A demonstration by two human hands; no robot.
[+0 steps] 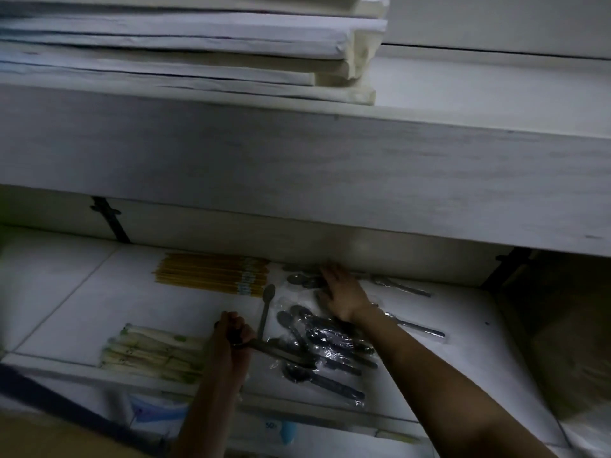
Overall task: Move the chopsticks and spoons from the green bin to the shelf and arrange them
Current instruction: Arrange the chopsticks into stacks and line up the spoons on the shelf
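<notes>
Many spoons [330, 342] and chopsticks [211, 274] lie on the shelf [82, 292], spoons unsorted; my left hand [233, 338] grips one, my right hand [344, 294] presses flat on others

one yellow chopstick bundle [211, 274], about four pale chopstick packs [152, 353], one bare spoon [266, 307], roughly ten wrapped spoons [325, 345]

The light is dim and grey. An upper shelf [330, 166] of pale wood-grain board crosses the whole view. On it, at the far left, lies a stack of flat white wrapped packs [182, 54]. Behind it is a white wall [496, 21]. Under it, 2 black brackets, 1 at the left [110, 223] and 1 at the right [506, 269], stand behind the white lower shelf [66, 285], whose surface shows thin seam lines.
</notes>
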